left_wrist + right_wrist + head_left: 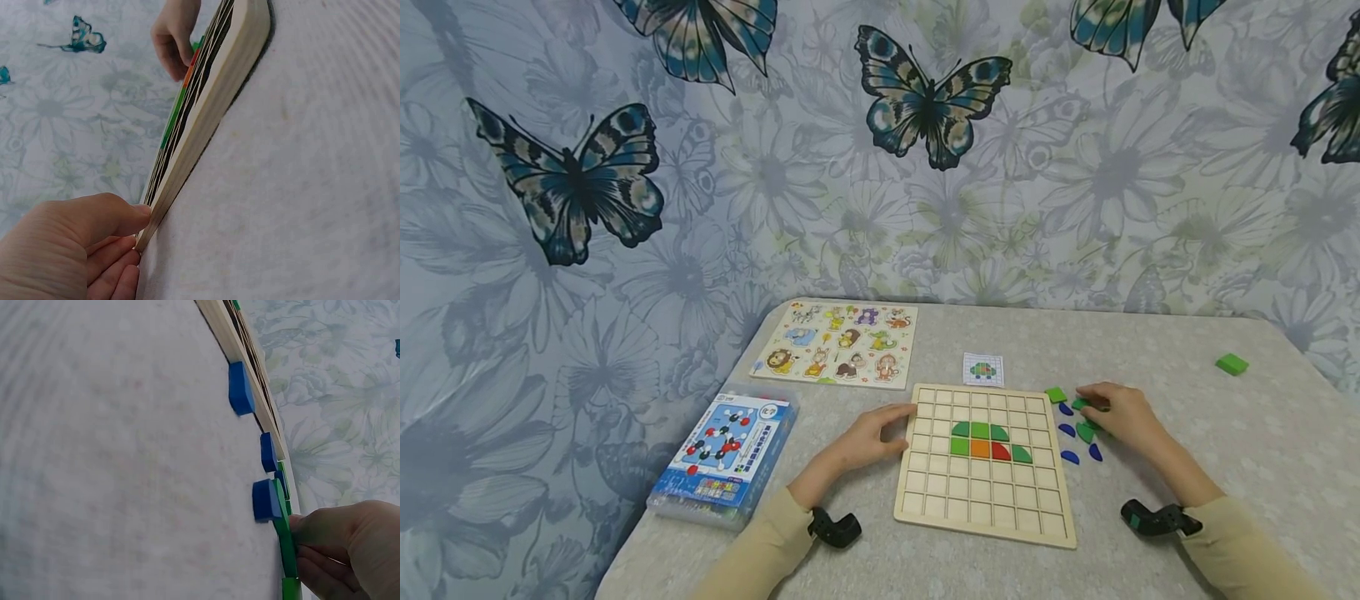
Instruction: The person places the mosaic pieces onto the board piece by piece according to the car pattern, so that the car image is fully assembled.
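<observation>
A square wooden grid board (pixel 985 500) lies on the table with green, orange and red pieces (pixel 981 448) set in its middle cells. My left hand (pixel 868 433) touches the board's left edge, thumb and fingers spread along it; the left wrist view shows the thumb tip (pixel 142 215) against the rim. Right of the board, my right hand (pixel 1123 417) pinches a green quarter-circle piece (pixel 1078 404), partly hidden by the fingers. Around it lie another green piece (pixel 1084 432), a green square (pixel 1056 395) and several blue half-round pieces (pixel 1070 457), seen edge-on as blue blocks (pixel 266 500) in the right wrist view.
A small pattern card (pixel 982 369) lies behind the board. An animal puzzle board (pixel 838 343) is at the back left, with a boxed molecule model set (pixel 726 454) in front of it. A green block (pixel 1232 364) sits at the far right.
</observation>
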{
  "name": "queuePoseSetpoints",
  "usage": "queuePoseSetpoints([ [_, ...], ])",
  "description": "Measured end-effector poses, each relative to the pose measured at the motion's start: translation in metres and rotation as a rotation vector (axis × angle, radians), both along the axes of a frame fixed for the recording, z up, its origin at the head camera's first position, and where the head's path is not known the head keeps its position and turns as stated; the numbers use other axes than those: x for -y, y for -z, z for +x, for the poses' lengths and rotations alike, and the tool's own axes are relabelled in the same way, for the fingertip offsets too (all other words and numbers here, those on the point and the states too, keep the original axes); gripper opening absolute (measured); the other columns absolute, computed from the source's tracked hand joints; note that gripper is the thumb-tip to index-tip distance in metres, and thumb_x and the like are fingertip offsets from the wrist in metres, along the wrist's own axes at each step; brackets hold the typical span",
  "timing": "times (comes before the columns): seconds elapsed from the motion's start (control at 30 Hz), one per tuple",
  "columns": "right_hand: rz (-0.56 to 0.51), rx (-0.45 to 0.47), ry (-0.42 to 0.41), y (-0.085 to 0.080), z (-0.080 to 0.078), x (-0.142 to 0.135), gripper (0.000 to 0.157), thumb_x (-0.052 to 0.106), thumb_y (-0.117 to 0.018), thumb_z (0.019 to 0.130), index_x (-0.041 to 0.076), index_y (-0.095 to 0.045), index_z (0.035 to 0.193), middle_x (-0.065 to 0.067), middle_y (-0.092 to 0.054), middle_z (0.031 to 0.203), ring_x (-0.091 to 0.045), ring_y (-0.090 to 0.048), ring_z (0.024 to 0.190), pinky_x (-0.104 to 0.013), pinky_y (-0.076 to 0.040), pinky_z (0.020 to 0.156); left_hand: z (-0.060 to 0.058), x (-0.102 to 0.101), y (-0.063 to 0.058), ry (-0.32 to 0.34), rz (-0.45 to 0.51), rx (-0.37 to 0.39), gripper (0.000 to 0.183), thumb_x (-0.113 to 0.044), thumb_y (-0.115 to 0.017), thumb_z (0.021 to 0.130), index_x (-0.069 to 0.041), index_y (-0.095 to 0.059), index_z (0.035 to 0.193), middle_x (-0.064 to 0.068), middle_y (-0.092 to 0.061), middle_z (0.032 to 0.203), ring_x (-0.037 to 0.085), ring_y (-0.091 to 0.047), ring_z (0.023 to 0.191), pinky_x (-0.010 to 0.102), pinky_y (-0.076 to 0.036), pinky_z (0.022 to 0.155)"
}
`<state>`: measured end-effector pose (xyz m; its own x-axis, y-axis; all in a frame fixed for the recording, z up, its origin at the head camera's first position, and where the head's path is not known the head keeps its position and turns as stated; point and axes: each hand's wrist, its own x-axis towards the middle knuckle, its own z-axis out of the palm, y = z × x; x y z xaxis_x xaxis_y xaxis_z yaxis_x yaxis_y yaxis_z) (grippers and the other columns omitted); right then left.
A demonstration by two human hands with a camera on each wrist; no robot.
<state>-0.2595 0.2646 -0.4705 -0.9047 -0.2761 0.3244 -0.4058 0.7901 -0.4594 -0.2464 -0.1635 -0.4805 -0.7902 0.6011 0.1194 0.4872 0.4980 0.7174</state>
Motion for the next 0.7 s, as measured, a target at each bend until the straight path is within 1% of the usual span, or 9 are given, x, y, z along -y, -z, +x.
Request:
queuePoseSetpoints([
  [0.2,-0.029,0.028,-0.007,-0.004,-0.002,0.001,0.028,0.001,-0.07,0.082,-0.009,-0.065,0.108,-0.025,-0.065,0.102,-0.037,-0.064,0.087,-0.047,-0.054,0.072,-0.001,0.0,0.001,0.005,0.007,-0.004,0.057,-0.013,-0.065,0.09,-0.005,-0.044,0.142,0.008,-0.043,0.143,0.023,-0.034,0.134,0.041,-0.03,0.108],
  [0.27,-0.053,0.034,-0.01,-0.008,-0.002,0.003,0.028,0.002,-0.07,0.083,-0.009,-0.065,0.109,-0.025,-0.065,0.103,-0.038,-0.064,0.089,-0.047,-0.054,0.073,-0.001,0.001,0.002,0.005,0.01,-0.002,0.057,-0.013,-0.065,0.09,-0.005,-0.044,0.142,0.008,-0.042,0.143,0.023,-0.034,0.134,0.042,-0.03,0.108],
  [0.37,-0.07,0.017,-0.023,-0.019,-0.001,0.011,0.029,0.004,-0.07,0.084,-0.007,-0.066,0.11,-0.023,-0.065,0.105,-0.038,-0.063,0.09,-0.046,-0.054,0.073,-0.001,0.001,0.003,0.007,0.014,0.0,0.057,-0.014,-0.065,0.09,-0.005,-0.044,0.142,0.008,-0.043,0.143,0.024,-0.035,0.134,0.042,-0.03,0.108],
  [0.47,-0.085,0.004,-0.054,-0.033,0.003,0.025,0.031,0.007,-0.071,0.084,-0.005,-0.066,0.112,-0.021,-0.065,0.107,-0.037,-0.063,0.091,-0.045,-0.055,0.073,0.0,0.001,0.002,0.011,0.016,-0.002,0.057,-0.014,-0.065,0.09,-0.005,-0.044,0.142,0.009,-0.043,0.143,0.024,-0.035,0.134,0.042,-0.03,0.108],
  [0.57,-0.106,0.019,-0.094,-0.044,0.008,0.045,0.031,0.01,-0.071,0.084,-0.003,-0.066,0.112,-0.019,-0.066,0.107,-0.035,-0.063,0.092,-0.043,-0.055,0.072,0.0,0.001,0.002,0.01,0.014,-0.007,0.056,-0.014,-0.065,0.09,-0.005,-0.044,0.141,0.009,-0.043,0.143,0.025,-0.035,0.133,0.042,-0.03,0.108],
  [0.63,-0.128,0.026,-0.132,-0.049,0.012,0.06,0.03,0.01,-0.072,0.084,-0.002,-0.067,0.111,-0.016,-0.066,0.106,-0.032,-0.064,0.091,-0.043,-0.055,0.072,0.0,0.0,0.001,0.006,0.015,-0.006,0.056,-0.014,-0.065,0.09,-0.005,-0.044,0.141,0.008,-0.043,0.143,0.024,-0.035,0.134,0.042,-0.03,0.108],
  [0.7,-0.139,0.013,-0.18,-0.051,0.015,0.074,0.029,0.01,-0.073,0.083,-0.001,-0.068,0.109,-0.013,-0.068,0.103,-0.029,-0.065,0.089,-0.041,-0.055,0.073,0.0,0.0,0.001,0.004,0.019,-0.002,0.056,-0.013,-0.064,0.09,-0.005,-0.044,0.142,0.008,-0.043,0.143,0.024,-0.034,0.134,0.042,-0.03,0.108],
])
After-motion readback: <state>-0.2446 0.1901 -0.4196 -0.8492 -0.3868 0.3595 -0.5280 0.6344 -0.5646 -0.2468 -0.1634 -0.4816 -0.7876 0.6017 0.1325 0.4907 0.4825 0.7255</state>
